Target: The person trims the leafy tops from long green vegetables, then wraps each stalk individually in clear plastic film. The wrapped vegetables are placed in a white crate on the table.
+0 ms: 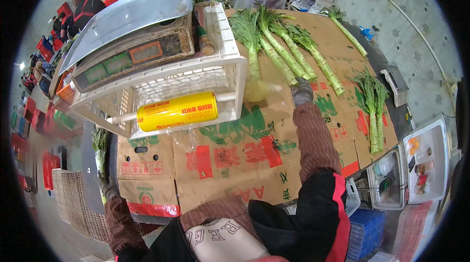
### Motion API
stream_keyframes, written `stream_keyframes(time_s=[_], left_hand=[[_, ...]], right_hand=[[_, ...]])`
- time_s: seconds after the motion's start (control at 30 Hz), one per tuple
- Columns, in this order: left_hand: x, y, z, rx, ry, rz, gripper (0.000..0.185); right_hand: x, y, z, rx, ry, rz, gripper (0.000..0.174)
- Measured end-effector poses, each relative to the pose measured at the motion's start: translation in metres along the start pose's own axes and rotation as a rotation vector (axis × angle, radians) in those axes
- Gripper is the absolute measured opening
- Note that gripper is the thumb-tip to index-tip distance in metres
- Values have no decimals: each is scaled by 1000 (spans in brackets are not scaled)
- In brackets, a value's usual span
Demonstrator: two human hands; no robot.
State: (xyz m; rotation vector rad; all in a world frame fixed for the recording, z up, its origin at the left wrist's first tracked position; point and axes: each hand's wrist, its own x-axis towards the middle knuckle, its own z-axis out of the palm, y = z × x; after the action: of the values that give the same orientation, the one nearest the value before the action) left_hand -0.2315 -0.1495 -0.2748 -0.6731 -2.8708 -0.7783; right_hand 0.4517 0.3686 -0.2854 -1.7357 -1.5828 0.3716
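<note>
My left hand [108,190], in a grey glove, is around the lower part of a leafy celtuce bundle [100,153] at the table's left edge; the bundle looks wrapped in clear film. With its grey-gloved fingers, my right hand [303,92] reaches to the cut ends of a group of celtuce stems [281,51], whose leaves point away from me. Whether the fingers close on a stem cannot be made out. Two more celtuce stems [375,130] lie side by side at the right, and a single stem [349,36] lies farther back.
Printed cardboard [235,188] covers the table. A white plastic crate [240,78] on its side carries a weighing scale [136,54] with a metal pan [136,16]. Yellow-labelled cling film [178,111] sits on a bar across the crate. A white foam box [427,166] stands at right.
</note>
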Motion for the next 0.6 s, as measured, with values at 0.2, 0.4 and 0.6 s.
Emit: stream_keyframes(time_s=[0.2,0.4,0.6], left_hand=[[-46,125,96,-1066,-355,-19,57],[-99,219,151,-1366,-551,-131,88],[-130,254,121,-1217,-1263,-242,40]], right_hand=[[48,-29,6,-511,-391,-108,39],[36,-60,-43,585,-542,509,46],[-48,-73,-109,1263,-298,460,29]])
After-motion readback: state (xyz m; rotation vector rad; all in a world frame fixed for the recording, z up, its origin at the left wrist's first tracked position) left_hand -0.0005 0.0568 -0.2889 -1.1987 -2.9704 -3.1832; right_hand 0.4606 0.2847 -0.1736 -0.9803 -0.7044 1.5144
